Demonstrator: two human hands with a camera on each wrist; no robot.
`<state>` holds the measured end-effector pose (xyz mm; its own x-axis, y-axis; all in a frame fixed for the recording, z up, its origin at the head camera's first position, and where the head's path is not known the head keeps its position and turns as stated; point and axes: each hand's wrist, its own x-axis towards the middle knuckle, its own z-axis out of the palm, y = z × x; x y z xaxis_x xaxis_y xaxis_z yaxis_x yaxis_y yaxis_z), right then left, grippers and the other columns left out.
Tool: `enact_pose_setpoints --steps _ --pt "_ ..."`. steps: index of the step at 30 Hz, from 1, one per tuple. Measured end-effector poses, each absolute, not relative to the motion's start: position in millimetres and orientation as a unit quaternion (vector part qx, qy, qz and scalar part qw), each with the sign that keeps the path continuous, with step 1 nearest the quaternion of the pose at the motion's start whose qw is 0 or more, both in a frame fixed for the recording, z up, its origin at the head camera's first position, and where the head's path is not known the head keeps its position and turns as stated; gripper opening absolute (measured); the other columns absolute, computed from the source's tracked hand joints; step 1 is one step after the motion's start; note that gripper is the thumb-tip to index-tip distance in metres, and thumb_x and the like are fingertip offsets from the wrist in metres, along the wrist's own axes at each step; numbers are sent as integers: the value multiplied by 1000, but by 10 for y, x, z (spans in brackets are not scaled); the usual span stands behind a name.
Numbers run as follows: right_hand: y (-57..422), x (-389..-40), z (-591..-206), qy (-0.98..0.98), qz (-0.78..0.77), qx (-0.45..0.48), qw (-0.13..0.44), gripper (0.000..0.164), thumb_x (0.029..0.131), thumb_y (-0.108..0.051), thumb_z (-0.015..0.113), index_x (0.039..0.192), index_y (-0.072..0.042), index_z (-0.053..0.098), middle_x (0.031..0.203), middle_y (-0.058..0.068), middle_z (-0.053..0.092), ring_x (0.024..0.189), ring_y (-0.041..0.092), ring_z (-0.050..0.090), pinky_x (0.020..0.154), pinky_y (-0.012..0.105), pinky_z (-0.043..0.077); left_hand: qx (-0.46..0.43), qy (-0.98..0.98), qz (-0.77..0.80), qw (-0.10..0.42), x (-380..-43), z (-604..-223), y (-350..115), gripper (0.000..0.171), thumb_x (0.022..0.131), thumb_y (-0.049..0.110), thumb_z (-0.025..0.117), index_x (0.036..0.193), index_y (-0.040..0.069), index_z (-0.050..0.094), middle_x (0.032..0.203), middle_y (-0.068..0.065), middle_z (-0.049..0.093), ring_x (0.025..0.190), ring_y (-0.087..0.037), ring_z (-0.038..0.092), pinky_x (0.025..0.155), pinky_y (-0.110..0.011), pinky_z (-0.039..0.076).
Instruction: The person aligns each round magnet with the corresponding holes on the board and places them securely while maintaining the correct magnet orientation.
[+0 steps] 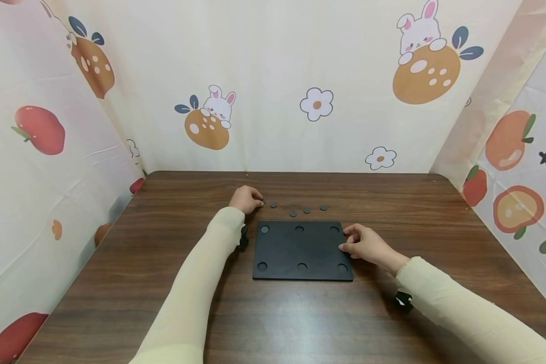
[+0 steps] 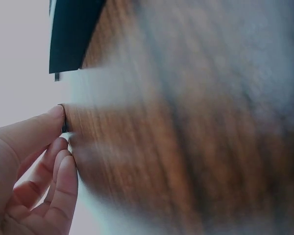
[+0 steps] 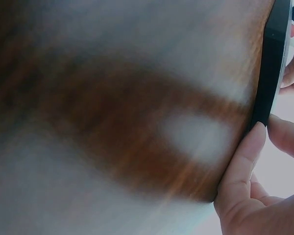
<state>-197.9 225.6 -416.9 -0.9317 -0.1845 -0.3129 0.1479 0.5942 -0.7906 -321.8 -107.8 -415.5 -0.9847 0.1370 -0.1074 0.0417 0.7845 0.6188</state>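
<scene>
A flat black board (image 1: pixel 300 250) with several round recesses lies on the table. Its far-left recess holds a small dark grey disc (image 1: pixel 265 229). Beyond the board's far-left corner, my left hand (image 1: pixel 247 199) has thumb and fingertips around another small disc (image 2: pixel 64 125) at the tabletop. At the opposite side, my right hand (image 1: pixel 364 244) grips the board's right edge; in the right wrist view the thumb (image 3: pixel 284 134) is on the upper face and a finger (image 3: pixel 250 147) meets the side.
Several more loose discs, among them one disc (image 1: pixel 273 205) beside the left fingertips and another disc (image 1: pixel 323 207) farther right, lie behind the board. The brown wood-grain table (image 1: pixel 296 323) ends at a patterned curtain (image 1: pixel 273 126). Dark wrist devices sit under both sleeves.
</scene>
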Motion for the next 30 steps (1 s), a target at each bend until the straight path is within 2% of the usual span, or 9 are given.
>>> enact_pose_setpoints --steps 15,30 --pt "2249 -1968 -4155 871 -454 -11 187 51 92 -14 69 133 5 45 94 10 56 82 16 61 77 33 57 47 942 323 76 -3198 -4134 -1074 20 89 18 73 106 8 77 118 -10 70 113 -29 62 97 -43 51" --pt "2254 -1966 -4155 871 -454 -12 187 51 92 -13 68 134 4 44 95 10 56 82 17 61 77 34 57 66 938 329 84 -3113 -4112 -1101 16 89 24 74 99 11 78 109 -7 72 102 -24 65 86 -40 54"
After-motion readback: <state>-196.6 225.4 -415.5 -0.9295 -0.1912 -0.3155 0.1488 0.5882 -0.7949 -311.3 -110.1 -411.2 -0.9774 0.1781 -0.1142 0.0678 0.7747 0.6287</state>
